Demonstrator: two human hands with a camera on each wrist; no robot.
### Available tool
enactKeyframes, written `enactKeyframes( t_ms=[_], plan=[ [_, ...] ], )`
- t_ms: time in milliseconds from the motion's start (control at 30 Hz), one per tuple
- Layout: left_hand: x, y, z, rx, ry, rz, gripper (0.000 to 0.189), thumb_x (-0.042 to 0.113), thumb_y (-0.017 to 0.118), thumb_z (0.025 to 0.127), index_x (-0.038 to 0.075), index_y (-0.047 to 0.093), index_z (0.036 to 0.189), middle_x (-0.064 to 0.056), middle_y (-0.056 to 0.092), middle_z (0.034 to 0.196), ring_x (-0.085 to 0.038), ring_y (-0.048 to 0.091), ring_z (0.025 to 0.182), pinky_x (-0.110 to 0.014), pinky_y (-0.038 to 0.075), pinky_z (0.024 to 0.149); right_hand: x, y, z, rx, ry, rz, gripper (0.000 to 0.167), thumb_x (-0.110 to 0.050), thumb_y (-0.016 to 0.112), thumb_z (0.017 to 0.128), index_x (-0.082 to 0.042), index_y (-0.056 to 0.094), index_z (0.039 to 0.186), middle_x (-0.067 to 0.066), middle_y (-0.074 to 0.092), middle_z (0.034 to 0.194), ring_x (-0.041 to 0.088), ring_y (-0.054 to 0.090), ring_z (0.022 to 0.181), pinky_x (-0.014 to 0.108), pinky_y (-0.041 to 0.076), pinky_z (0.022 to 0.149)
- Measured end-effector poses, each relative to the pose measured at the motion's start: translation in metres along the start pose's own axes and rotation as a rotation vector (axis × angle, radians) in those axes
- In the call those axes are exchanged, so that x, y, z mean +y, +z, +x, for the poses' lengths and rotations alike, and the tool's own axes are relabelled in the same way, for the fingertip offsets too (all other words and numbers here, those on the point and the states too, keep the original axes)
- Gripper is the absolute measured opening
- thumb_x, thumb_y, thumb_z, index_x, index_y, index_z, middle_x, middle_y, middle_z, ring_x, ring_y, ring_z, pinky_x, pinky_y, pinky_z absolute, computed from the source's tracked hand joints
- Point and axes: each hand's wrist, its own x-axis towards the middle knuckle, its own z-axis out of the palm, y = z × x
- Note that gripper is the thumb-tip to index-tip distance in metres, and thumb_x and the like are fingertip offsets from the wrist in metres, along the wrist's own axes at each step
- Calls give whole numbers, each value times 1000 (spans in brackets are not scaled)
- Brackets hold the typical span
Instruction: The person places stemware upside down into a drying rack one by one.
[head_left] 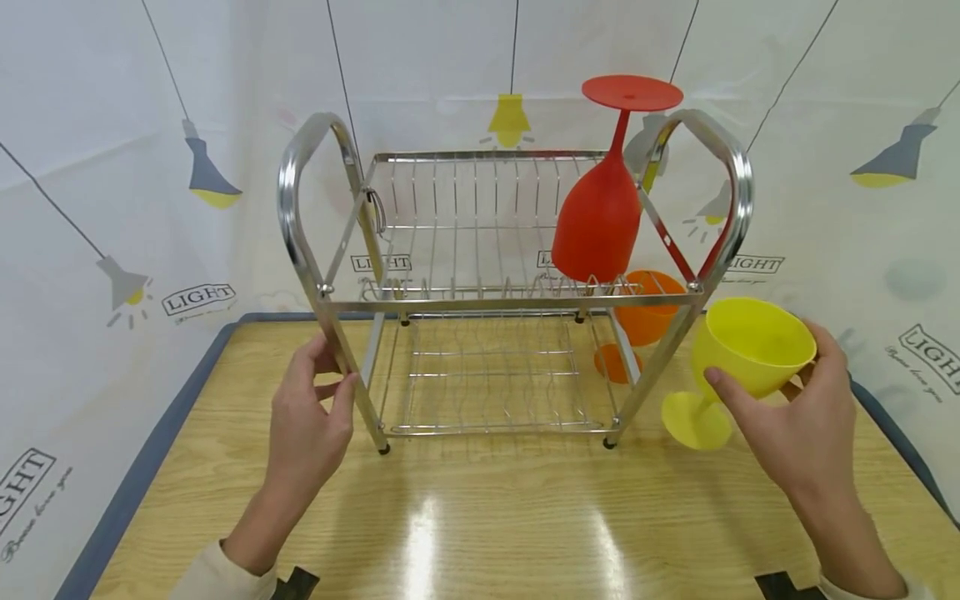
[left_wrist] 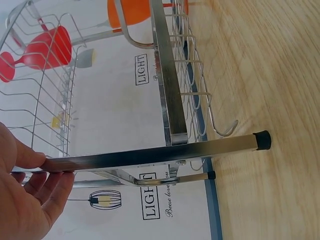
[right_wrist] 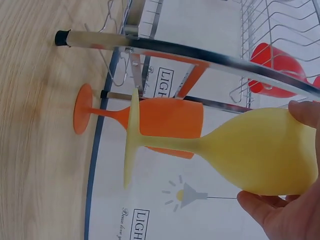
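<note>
My right hand (head_left: 813, 417) grips the bowl of a yellow plastic goblet (head_left: 753, 346), thumb on the near side and fingers behind. The goblet is mouth up, and its foot appears raised off the table in the right wrist view. My left hand (head_left: 311, 408) pinches the front left leg of a two-tier metal dish rack (head_left: 517, 305) between thumb and fingers. A red goblet (head_left: 600, 217) stands upside down at the right of the rack's upper tier. Behind the rack's right side, an orange goblet (right_wrist: 165, 122) stands upright on the table.
The rack's lower wire tier (head_left: 491, 375) holds nothing that I can see. The wooden table (head_left: 480, 517) has a dark blue edge strip at the back and sides. A white sheet (head_left: 450, 50) printed with lamps hangs behind it.
</note>
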Motion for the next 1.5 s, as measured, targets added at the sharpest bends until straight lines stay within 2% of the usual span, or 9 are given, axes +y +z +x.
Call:
enactKeyframes(
  t_ms=[200, 433, 700, 900, 1133, 1300, 1500],
  plan=[
    [1, 2, -1, 1, -9, -4, 43, -17, 63, 83, -9, 50, 123, -17, 59, 100, -24, 60, 91, -2, 48, 75, -5, 0, -12, 45, -82, 58, 90, -8, 86, 70, -23, 38, 145, -6, 50, 126, 7, 50, 105, 1, 44, 81],
    [0, 2, -3, 14, -12, -3, 43, -17, 63, 83, -8, 51, 123, -16, 59, 101, -21, 59, 92, -2, 48, 75, -11, 4, -23, 81, -191, 161, 94, 5, 84, 66, -17, 40, 145, -6, 53, 124, 11, 55, 103, 3, 47, 82],
    [-2, 3, -3, 24, -9, -3, 42, -18, 63, 82, -9, 51, 121, -16, 60, 100, -19, 58, 92, -2, 48, 75, -24, 5, -31, 68, -284, 224, 99, 14, 81, 61, -11, 37, 146, 0, 54, 126, 14, 55, 102, 6, 49, 83],
    [-3, 3, -2, 24, 8, 2, 43, -18, 63, 81, -10, 51, 121, -17, 60, 99, -21, 59, 91, -2, 48, 74, -29, 8, -37, 46, -354, 284, 97, 17, 80, 60, -7, 38, 145, 5, 54, 125, 15, 54, 102, 6, 49, 82],
    [-4, 2, -3, 5, 8, 7, 44, -17, 63, 82, -9, 51, 124, -16, 59, 99, -21, 59, 90, -2, 47, 75, -38, 19, -43, -6, -362, 303, 97, 17, 80, 61, -5, 37, 145, 4, 53, 126, 16, 53, 103, 7, 50, 82],
    [-5, 2, -2, 23, 26, 3, 46, -19, 64, 81, -9, 52, 124, -17, 60, 99, -20, 59, 90, -3, 48, 74, -44, 34, -49, -38, -356, 324, 101, 15, 82, 60, -6, 37, 147, 2, 53, 126, 15, 53, 105, 7, 49, 83],
    [-5, 1, -3, 15, 33, 7, 46, -17, 64, 81, -7, 52, 124, -16, 60, 100, -21, 61, 90, -3, 49, 74, -50, 50, -55, -80, -368, 364, 102, 13, 84, 59, -6, 37, 147, 9, 54, 126, 17, 54, 105, 9, 51, 84]
  ],
)
